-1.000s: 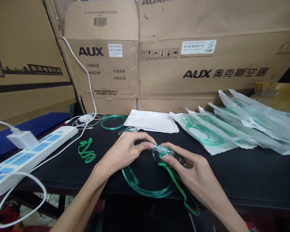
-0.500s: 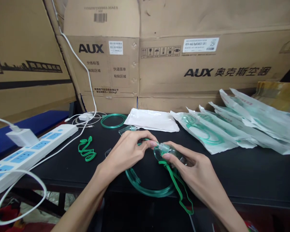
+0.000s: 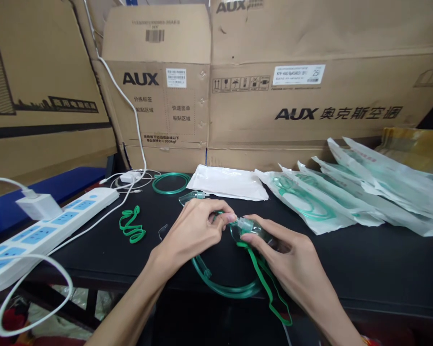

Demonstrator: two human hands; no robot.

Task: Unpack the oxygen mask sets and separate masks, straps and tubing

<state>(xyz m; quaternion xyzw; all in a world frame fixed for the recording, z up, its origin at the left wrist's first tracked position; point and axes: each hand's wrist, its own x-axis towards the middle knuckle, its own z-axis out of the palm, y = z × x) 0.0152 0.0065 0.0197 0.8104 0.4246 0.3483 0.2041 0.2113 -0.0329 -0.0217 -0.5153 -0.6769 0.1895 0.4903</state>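
Note:
My right hand point(image 3: 281, 245) is closed around a clear oxygen mask point(image 3: 236, 233), its pale green connector point(image 3: 245, 224) pointing left. A green elastic strap point(image 3: 263, 278) hangs from the mask over the table's front edge. With finger and thumb my left hand point(image 3: 198, 223) pinches the end of the green tubing point(image 3: 231, 290) right at the connector; whether the two are joined I cannot tell. The rest of the tubing lies coiled below my hands. Behind my left hand lies another clear mask point(image 3: 191, 196), partly hidden.
On the left are a loose green strap point(image 3: 132, 225) and a white power strip point(image 3: 46, 230) with cables. A green tubing coil point(image 3: 171, 183) and a white packet point(image 3: 228, 182) lie at the back. Several sealed pouches point(image 3: 306, 202) stand right. Cardboard boxes point(image 3: 310, 134) wall the rear.
The view has tilted slightly up, so everything sits a little lower. Both hands keep nearly the same hold on the mask and the tubing.

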